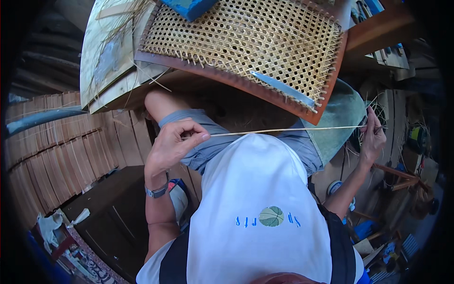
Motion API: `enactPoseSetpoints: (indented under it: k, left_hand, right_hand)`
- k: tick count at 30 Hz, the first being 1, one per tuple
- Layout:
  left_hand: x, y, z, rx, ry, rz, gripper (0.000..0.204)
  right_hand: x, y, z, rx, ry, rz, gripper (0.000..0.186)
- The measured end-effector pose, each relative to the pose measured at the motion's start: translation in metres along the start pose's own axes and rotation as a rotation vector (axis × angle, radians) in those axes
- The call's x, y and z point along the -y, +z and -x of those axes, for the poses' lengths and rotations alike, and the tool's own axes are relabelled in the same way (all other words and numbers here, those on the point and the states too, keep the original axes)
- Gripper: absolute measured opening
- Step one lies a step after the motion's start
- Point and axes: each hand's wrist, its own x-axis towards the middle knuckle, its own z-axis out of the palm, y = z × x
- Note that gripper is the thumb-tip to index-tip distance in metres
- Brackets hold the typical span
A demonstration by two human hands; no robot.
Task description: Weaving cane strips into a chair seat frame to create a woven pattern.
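Note:
A thin, pale cane strand [279, 129] runs nearly straight across in front of my shirt. My left hand [177, 139] pinches its left end between thumb and fingers, and my right hand [373, 137] grips the other end, held a little higher. Something small and dark shows by the right fingertips; what it is I cannot tell. Beyond the strand lies a woven cane panel [246, 40] in a reddish-brown wooden frame [326, 102]. A pale blue, pointed, blade-like tool [283, 89] rests on the weave near the frame's near right corner.
A blue block [191, 7] sits on the panel's far edge. Loose cane strands [125, 28] lie on the pale board [97, 90] at far left. Stacked wooden slats [56, 165] stand at left, beside a dark cabinet [113, 222]. A greenish sheet [336, 123] hangs over my right leg.

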Motion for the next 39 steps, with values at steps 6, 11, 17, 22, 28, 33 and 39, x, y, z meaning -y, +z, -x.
enactPoseSetpoints:
  k: [6, 11, 17, 22, 28, 33, 39]
  left_hand:
    - [0.000, -0.008, 0.012, -0.095, -0.043, 0.053, 0.018]
    - [-0.002, -0.017, 0.022, -0.159, -0.045, 0.103, 0.015]
    - [0.004, -0.019, 0.026, -0.286, -0.023, 0.208, 0.013]
    - [0.001, -0.013, 0.021, -0.230, -0.021, 0.288, 0.011]
    - [0.010, -0.009, 0.015, -0.198, -0.024, 0.341, 0.011]
    - [0.011, -0.001, 0.013, -0.230, -0.031, 0.619, 0.016]
    - [0.003, 0.019, 0.018, -0.334, 0.056, 0.744, 0.011]
  right_hand:
    - [-0.020, 0.005, -0.005, 0.009, 0.163, -0.163, 0.031]
    - [-0.031, -0.001, -0.011, -0.024, 0.207, -0.174, 0.031]
    - [-0.039, -0.006, -0.013, -0.027, 0.296, -0.144, 0.035]
    - [-0.068, -0.016, -0.013, -0.129, 0.152, 0.247, 0.047]
    - [-0.074, -0.022, -0.012, -0.074, 0.034, 0.200, 0.047]
    - [-0.110, -0.048, -0.019, -0.125, 0.164, 0.368, 0.056]
    - [-0.155, -0.046, -0.023, -0.117, 0.192, 0.487, 0.064]
